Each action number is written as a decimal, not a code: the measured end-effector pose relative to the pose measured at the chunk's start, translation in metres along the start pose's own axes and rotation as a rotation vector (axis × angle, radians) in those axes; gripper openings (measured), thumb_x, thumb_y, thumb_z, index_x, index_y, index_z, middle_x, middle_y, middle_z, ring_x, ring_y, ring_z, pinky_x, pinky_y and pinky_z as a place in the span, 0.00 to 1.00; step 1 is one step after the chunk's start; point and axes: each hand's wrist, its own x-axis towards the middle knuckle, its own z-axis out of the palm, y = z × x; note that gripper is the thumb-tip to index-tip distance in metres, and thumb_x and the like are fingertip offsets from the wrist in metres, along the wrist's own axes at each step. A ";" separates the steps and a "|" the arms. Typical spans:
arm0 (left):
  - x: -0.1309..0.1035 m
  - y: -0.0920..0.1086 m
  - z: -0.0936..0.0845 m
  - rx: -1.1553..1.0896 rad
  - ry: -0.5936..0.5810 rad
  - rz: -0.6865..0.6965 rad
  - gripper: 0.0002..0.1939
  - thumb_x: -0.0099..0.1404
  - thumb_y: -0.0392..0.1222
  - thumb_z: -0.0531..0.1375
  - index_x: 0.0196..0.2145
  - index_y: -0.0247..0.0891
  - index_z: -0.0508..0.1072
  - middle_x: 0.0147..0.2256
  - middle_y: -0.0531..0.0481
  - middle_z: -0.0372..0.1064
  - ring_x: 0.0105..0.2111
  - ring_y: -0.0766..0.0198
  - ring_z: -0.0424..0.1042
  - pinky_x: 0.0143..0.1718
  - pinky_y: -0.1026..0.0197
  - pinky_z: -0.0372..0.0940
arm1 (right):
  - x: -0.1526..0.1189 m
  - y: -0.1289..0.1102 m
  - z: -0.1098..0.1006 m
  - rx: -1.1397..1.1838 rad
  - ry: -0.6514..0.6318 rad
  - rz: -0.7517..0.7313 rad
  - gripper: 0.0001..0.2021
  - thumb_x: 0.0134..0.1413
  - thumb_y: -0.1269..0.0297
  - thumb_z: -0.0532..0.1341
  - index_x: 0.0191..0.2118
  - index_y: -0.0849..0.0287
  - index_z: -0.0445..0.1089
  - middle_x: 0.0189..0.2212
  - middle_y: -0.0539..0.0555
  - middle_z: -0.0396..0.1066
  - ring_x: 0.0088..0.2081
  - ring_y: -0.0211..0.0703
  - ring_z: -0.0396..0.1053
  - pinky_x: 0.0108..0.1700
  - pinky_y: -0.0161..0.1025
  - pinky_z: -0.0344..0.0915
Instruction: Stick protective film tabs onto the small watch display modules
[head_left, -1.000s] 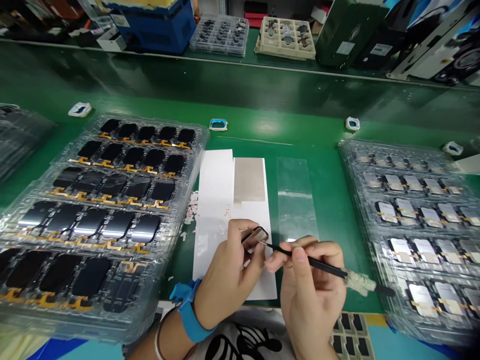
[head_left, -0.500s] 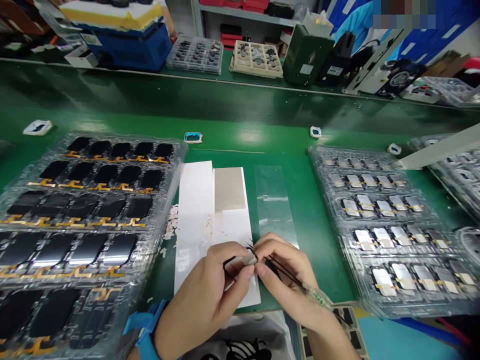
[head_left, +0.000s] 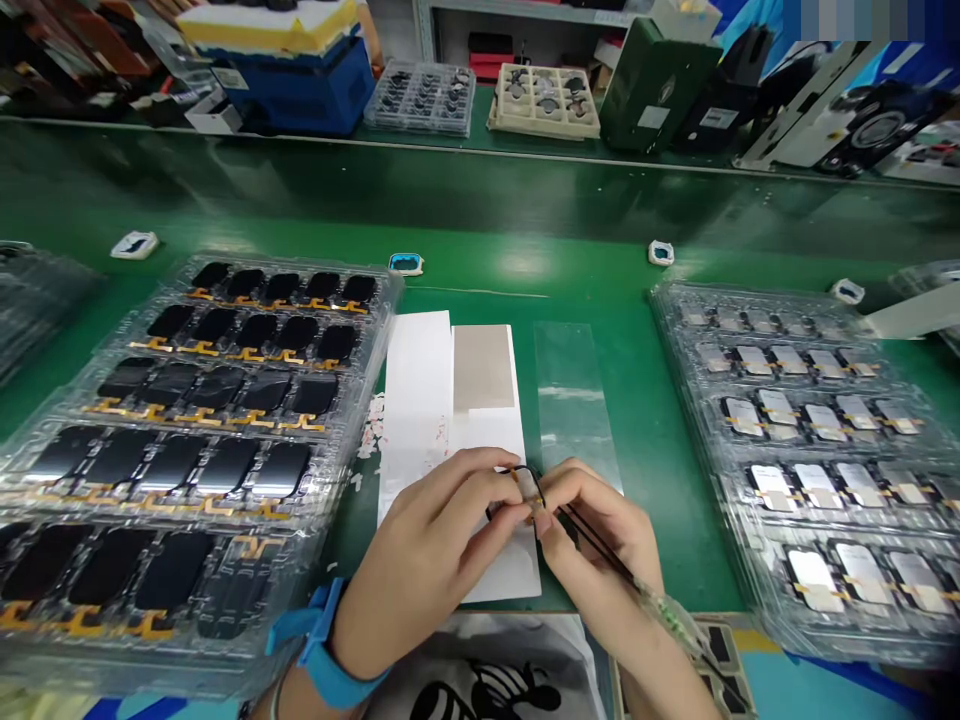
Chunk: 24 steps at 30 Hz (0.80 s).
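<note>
Low in the middle, over white paper sheets (head_left: 416,400), my two hands meet at a small screen part (head_left: 528,486) with a pale back and dark edge. My left hand (head_left: 442,540), with a blue wristband, pinches its left side. My right hand (head_left: 600,540) has thumb and fingers closed on its right side; dark tweezers (head_left: 600,538) lie across this palm, pointing back to the wrist. A beige sheet (head_left: 482,366) rests on the paper. Beside the paper is a clear film (head_left: 576,390).
A clear tray (head_left: 379,300) of black screens stands left, and another tray (head_left: 697,440) of silver-backed parts right. Small white frames (head_left: 406,264) line the back. On the shelf are a blue box (head_left: 300,90), sorting trays (head_left: 546,100) and a green box (head_left: 656,85).
The view has shifted, so the trays and paper sit further right. The part between my fingers has turned more upright and shows more of its pale back.
</note>
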 end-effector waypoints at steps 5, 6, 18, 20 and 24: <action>0.003 -0.001 0.003 -0.055 -0.043 -0.077 0.05 0.72 0.30 0.55 0.42 0.40 0.66 0.39 0.51 0.72 0.41 0.66 0.73 0.42 0.65 0.66 | 0.000 0.005 0.001 -0.031 0.038 -0.026 0.07 0.49 0.74 0.59 0.25 0.56 0.65 0.25 0.48 0.64 0.26 0.36 0.63 0.27 0.32 0.59; 0.004 -0.001 0.003 -0.077 -0.058 -0.109 0.06 0.72 0.31 0.55 0.41 0.40 0.66 0.38 0.52 0.72 0.39 0.67 0.73 0.40 0.66 0.66 | 0.000 0.006 0.001 -0.032 0.030 -0.025 0.07 0.50 0.74 0.59 0.25 0.56 0.66 0.25 0.48 0.64 0.27 0.36 0.63 0.28 0.32 0.59; 0.004 -0.006 -0.004 -0.426 -0.147 -0.365 0.04 0.74 0.39 0.53 0.45 0.43 0.66 0.35 0.53 0.70 0.34 0.67 0.70 0.35 0.64 0.65 | -0.001 0.009 0.002 0.019 0.002 0.009 0.07 0.53 0.72 0.59 0.25 0.56 0.65 0.25 0.47 0.64 0.26 0.34 0.62 0.27 0.30 0.58; 0.002 -0.008 -0.003 -0.458 -0.128 -0.373 0.07 0.74 0.40 0.54 0.49 0.44 0.66 0.40 0.51 0.71 0.38 0.65 0.71 0.39 0.62 0.66 | -0.001 0.010 0.001 0.003 -0.003 0.005 0.07 0.53 0.71 0.59 0.25 0.56 0.66 0.25 0.47 0.64 0.25 0.34 0.62 0.26 0.30 0.57; -0.002 -0.009 0.002 -0.533 -0.054 -0.366 0.08 0.73 0.40 0.56 0.50 0.46 0.68 0.42 0.50 0.71 0.40 0.64 0.72 0.40 0.62 0.66 | -0.001 0.011 0.000 -0.019 0.007 -0.016 0.08 0.55 0.70 0.59 0.26 0.56 0.66 0.25 0.47 0.65 0.25 0.35 0.62 0.26 0.31 0.57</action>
